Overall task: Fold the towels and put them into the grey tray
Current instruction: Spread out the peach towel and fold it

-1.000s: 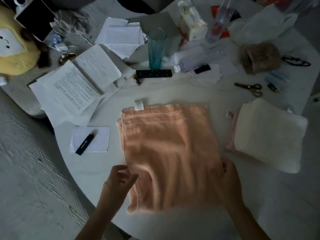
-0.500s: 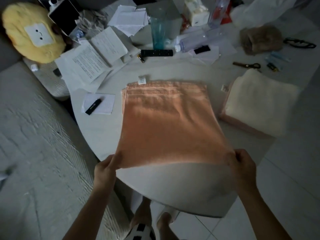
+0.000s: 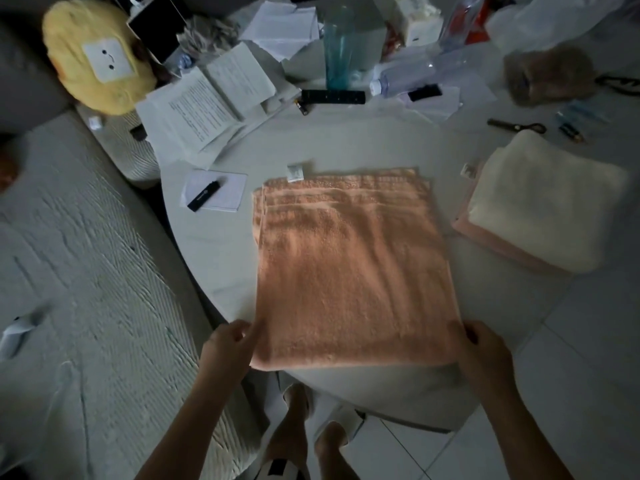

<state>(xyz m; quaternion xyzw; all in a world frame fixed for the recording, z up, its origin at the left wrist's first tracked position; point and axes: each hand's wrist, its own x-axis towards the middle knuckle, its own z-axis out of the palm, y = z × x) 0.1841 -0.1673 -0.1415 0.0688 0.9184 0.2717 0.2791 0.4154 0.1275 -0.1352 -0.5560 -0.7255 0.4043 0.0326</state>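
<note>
An orange towel (image 3: 349, 261) lies spread on the round white table (image 3: 214, 261), folded into layers, with a white label at its far left corner. My left hand (image 3: 228, 344) pinches its near left corner. My right hand (image 3: 485, 348) grips its near right corner. The near edge of the towel is held just above the table's front rim. A folded cream towel (image 3: 543, 199) lies on a folded pink towel (image 3: 485, 240) at the right. No grey tray is in view.
Papers (image 3: 207, 102), a black remote (image 3: 332, 97), a teal glass (image 3: 337, 53), a plastic bottle (image 3: 426, 74) and scissors (image 3: 516, 125) crowd the far side. A notepad with a black stick (image 3: 211, 195) lies at left. A yellow plush (image 3: 93, 53) sits on the sofa.
Both hands took hold of the towel's near corners, lifted and pulled the near edge toward me, stretching it flat. My view tilted down, showing my feet.
</note>
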